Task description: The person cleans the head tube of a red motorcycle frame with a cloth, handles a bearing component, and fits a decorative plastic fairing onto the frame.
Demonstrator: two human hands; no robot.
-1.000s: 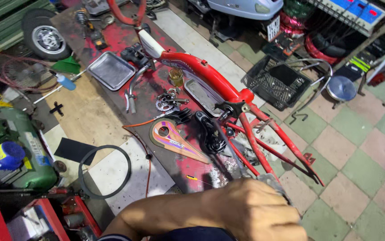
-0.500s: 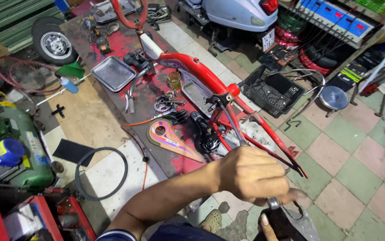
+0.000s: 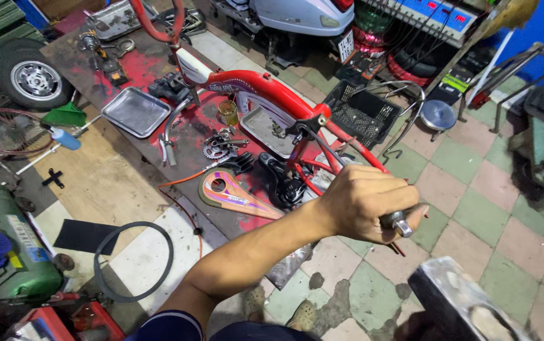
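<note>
My left hand (image 3: 363,202) reaches out from the bottom of the view and is closed in a fist around a short metal rod (image 3: 400,222), whose nut-like end sticks out to the right. It hovers above the rear stays of a red bicycle frame (image 3: 266,88), which lies across a rusty, paint-stained work plate (image 3: 139,69). A blurred grey metal block (image 3: 461,303), close to the camera, fills the bottom right corner. My right hand is not visible. A black saddle (image 3: 281,177) and a pink chain guard (image 3: 234,194) lie just left of my left hand.
A metal tray (image 3: 134,111), a sprocket (image 3: 216,149) and small parts lie on the plate. A black crate (image 3: 360,112) and a scooter (image 3: 297,16) stand behind. At left are a wheel (image 3: 29,76), a loose tyre (image 3: 134,260) and a green compressor (image 3: 7,252). My feet stand on tiled floor.
My left hand has risen and moved right, off the frame's rear end, gripping the metal rod. The grey block has come into the bottom right corner.
</note>
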